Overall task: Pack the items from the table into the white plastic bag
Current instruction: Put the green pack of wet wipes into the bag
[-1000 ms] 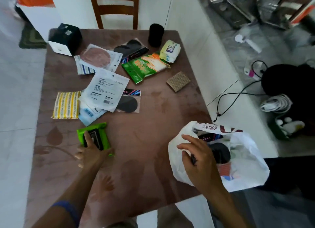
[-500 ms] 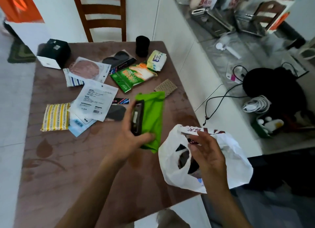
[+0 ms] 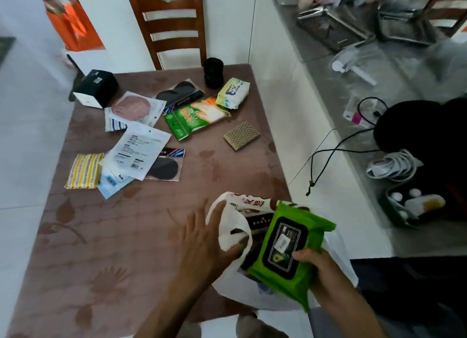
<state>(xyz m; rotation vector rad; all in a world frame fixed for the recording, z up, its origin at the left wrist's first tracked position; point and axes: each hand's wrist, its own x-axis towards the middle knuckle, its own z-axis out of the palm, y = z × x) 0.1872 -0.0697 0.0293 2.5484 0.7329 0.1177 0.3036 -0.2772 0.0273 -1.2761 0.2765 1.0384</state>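
the green wipes pack (image 3: 288, 249) sits tilted over the mouth of the white plastic bag (image 3: 233, 232) at the table's near right corner, black flap facing up. the right hand (image 3: 326, 279) grips its lower end, thumb curled onto the flap, fingers underneath out of sight. the left hand (image 3: 207, 246) holds the bag's near rim, thumb hooked inside the handle hole, the other fingers loosely together along the outside. farther up the brown table (image 3: 113, 249): a woven pad (image 3: 241, 135), a green packet (image 3: 194, 119), a white label pouch (image 3: 137, 151), a yellow striped pack (image 3: 83, 170), a black cup (image 3: 213, 72) and a black box (image 3: 97, 87).
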